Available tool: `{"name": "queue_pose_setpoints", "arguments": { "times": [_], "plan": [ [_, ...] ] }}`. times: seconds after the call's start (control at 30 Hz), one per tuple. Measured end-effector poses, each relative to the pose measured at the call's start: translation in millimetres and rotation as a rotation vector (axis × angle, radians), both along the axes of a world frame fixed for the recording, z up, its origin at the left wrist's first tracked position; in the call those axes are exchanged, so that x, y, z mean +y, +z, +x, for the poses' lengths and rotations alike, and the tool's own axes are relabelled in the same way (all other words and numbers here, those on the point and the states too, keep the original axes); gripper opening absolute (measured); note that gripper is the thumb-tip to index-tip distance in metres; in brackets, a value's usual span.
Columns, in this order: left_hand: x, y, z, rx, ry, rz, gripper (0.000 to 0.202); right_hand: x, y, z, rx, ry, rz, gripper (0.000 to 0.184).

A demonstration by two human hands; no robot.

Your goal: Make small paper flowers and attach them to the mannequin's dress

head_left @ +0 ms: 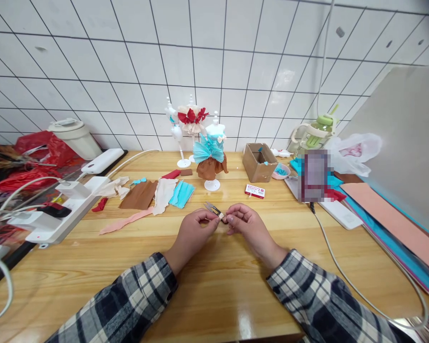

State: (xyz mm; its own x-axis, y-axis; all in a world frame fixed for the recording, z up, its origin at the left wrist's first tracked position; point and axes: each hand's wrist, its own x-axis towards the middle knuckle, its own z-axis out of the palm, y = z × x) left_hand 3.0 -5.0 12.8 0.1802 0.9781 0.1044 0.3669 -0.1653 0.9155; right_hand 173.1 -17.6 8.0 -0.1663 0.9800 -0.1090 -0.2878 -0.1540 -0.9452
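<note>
Close together over the middle of the table, my left hand [200,230] and my right hand [248,231] pinch a small cream scrap [221,216], perhaps crepe paper, between their fingertips. Its exact shape is mostly hidden by the fingers. Just behind the fingertips is a pair of thread snips [213,208], blades pointing away to the left; I cannot tell whether a finger touches it. Farther back stands a small white dress form [215,129] dressed in a blue pleated paper top [209,149] and a brown ruffled skirt [211,169], with a little cream bow on it.
Crepe paper pieces, brown [138,195], cream [163,196], blue [182,194] and pink [128,221], lie left. Behind are other dress forms [178,133], a cardboard box [259,164] and a small red-and-white box [255,191]. A power strip [62,214] stands left; a cable [338,267] loops right.
</note>
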Motion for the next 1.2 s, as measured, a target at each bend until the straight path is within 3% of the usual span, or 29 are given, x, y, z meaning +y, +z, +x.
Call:
{"name": "queue_pose_setpoints", "arguments": {
  "times": [0.13,0.33,0.47,0.97,1.03,1.2],
  "plan": [
    [-2,0.7,2,-0.055,-0.002,-0.149,0.022,0,-2.8,1,-0.093,-0.046,0.069,0.027],
    [-6,2.0,6,-0.145,-0.018,-0.245,0.025,-11,1.3,-3,-0.654,-0.266,0.63,0.009],
    [-9,4.5,8,-0.189,-0.033,-0.281,0.026,-12,1.4,-3,-0.841,-0.291,0.803,0.008],
    [-8,2.3,4,-0.163,0.004,-0.161,0.022,-10,-1.2,-2,-0.909,-0.268,0.723,0.008],
    [-10,3.0,3,-0.103,0.001,-0.047,0.019,-10,-2.8,-3,-0.891,-0.265,0.641,0.008],
    [-8,2.0,-3,0.133,-0.071,0.42,0.011,-8,-4.7,-4,-0.739,-0.206,0.416,0.014]
  ]
}}
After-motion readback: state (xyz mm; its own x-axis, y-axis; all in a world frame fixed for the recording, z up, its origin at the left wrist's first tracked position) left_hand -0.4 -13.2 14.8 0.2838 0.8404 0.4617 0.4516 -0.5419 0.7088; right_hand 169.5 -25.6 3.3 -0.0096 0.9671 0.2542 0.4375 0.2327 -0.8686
